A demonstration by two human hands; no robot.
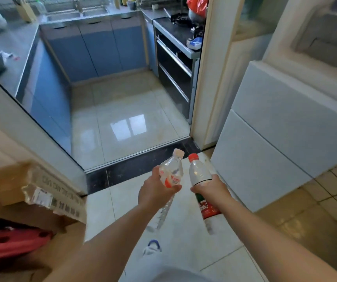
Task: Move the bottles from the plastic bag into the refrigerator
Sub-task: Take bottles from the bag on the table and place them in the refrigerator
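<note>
Two hands, left (157,191) and right (212,190), each grip one bottle (171,171) (199,174).

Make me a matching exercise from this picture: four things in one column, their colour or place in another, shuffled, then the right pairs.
Things:
1. bottle in the left hand
2. bottle in the right hand
3. refrigerator
4. cardboard box

Descriptions:
A. closed, pale, at the right
B. red cap
C. at the left edge, printed labels on its flap
D. pale cap, orange and white label

Pairs: 1-D, 2-B, 3-A, 4-C

The left hand and the right hand each grip one bottle.
</note>
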